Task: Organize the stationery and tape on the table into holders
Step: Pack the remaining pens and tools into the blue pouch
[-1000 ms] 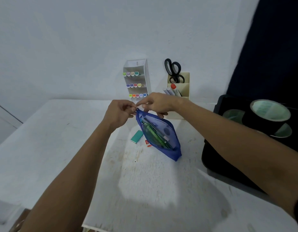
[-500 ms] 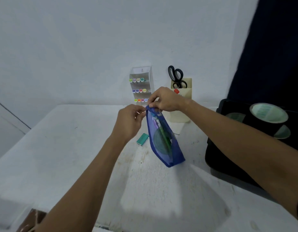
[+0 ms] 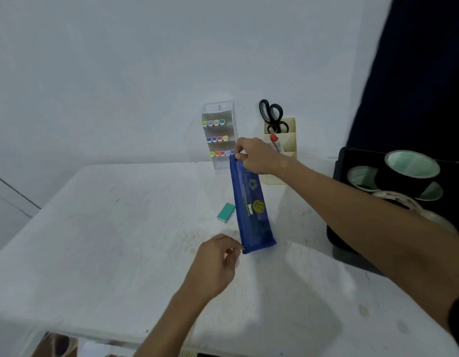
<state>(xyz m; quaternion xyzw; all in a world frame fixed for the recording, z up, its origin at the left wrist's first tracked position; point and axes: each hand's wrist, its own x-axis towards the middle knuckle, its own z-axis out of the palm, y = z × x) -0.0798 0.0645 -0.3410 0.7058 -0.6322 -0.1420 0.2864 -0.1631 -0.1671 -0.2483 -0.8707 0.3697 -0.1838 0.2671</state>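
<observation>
A blue mesh pencil pouch (image 3: 251,210) with a basketball print hangs lengthwise above the white table (image 3: 120,240). My right hand (image 3: 256,157) pinches its top end. My left hand (image 3: 218,261) pinches the zipper pull at the pouch's lower end. A teal eraser (image 3: 226,212) lies on the table just left of the pouch. Behind stand a white marker rack (image 3: 219,135) with coloured markers and a cream pen holder (image 3: 284,148) with black scissors (image 3: 272,115) and a red-capped marker (image 3: 276,141).
A black tray (image 3: 338,228) at the right edge holds several tape rolls, the largest a black roll (image 3: 410,171). A white wall rises behind the table. The table's front edge runs close to my arms.
My left hand pulled the zipper pull from the pouch's top end down to its lower end. The pouch turned so that its printed side faces me, and my right hand rose slightly.
</observation>
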